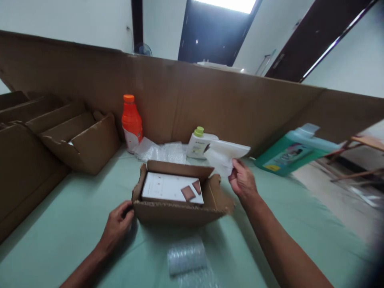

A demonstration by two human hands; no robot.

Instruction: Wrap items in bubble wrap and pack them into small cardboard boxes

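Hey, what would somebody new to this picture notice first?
Likely the bright orange bottle, standing left of centre before the cardboard wall. Next, the open cardboard box in the middle, with a white box inside and the left hand at its left end. Then the green jug at the right.

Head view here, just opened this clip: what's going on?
A person's right hand holds a thin white item up beyond the right end of an open cardboard box, while the left hand is at the box's left end. A white carton sits inside the box. A bubble-wrap roll lies in front; an orange bottle stands behind, to the left.
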